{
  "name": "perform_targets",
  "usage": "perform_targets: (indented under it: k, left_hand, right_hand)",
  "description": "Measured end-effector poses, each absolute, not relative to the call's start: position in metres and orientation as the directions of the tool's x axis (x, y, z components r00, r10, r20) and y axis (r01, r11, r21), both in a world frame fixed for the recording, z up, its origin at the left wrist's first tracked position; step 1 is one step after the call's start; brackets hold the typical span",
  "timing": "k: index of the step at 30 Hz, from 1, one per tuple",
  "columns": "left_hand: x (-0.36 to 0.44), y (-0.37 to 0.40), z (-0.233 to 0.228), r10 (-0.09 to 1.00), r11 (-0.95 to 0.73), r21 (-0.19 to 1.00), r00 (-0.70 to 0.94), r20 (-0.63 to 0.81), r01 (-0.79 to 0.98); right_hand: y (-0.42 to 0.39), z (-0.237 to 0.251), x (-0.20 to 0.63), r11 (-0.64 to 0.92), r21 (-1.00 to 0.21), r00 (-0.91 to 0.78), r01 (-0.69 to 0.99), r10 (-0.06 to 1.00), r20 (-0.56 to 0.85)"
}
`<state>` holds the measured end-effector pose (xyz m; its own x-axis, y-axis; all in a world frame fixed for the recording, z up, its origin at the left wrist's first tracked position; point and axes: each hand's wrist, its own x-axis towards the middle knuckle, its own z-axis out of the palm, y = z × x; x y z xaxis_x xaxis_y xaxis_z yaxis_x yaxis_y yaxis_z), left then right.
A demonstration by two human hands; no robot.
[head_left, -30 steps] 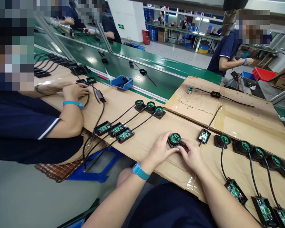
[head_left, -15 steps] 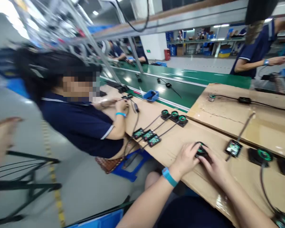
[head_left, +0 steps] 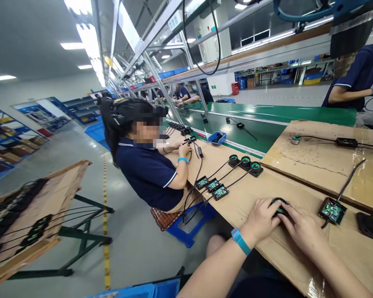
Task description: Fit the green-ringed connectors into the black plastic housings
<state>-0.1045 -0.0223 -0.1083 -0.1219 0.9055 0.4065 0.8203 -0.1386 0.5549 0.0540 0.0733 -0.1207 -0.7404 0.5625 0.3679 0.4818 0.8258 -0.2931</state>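
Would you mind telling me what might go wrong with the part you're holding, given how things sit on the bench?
1. The view points away from the round black part with the green ring, which the left hand and right hand cover, so the fingers may slip unseen.
2. The open black box with the green circuit board lies just beside the right hand; a nudge could knock it or tug its black cable.

Bright overhead strip lights (edges warped), sharp focus
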Motion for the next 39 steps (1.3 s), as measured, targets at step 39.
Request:
perform_targets:
  k: [39]
  left_hand:
    - [-0.148, 0.011, -0.068, 0.883, 0.198, 0.863, -0.466, 0.049, 0.466]
  right_hand:
    - [0.061, 0.012, 0.056, 0.829, -0.265, -0.87, 0.492, 0.471, -0.143]
